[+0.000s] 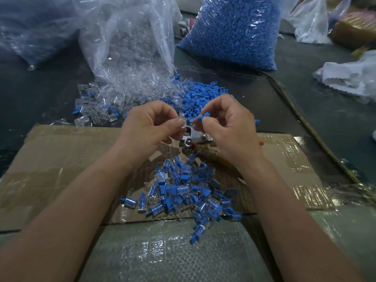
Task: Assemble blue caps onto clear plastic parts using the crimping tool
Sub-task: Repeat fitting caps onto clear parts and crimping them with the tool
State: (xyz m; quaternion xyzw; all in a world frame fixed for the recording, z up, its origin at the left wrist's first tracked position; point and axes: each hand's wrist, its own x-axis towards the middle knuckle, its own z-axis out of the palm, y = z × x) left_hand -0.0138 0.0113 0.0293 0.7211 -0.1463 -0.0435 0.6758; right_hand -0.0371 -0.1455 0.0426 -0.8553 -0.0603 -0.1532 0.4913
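Left hand (154, 127) pinched a clear plastic part (181, 121), right hand (227, 127) a blue cap (203, 117) at its 3 o'clock, over the crimping tool (198, 137). Both pieces looked light, stiff and slippery, best pinched by their sides.

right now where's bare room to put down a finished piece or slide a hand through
Bare cardboard lies left of the left forearm, and a taped strip right of the right forearm. Crowded: the assembled pile between the forearms, the crimping tool near the cardboard's far edge, and loose clear parts and blue caps beyond it.
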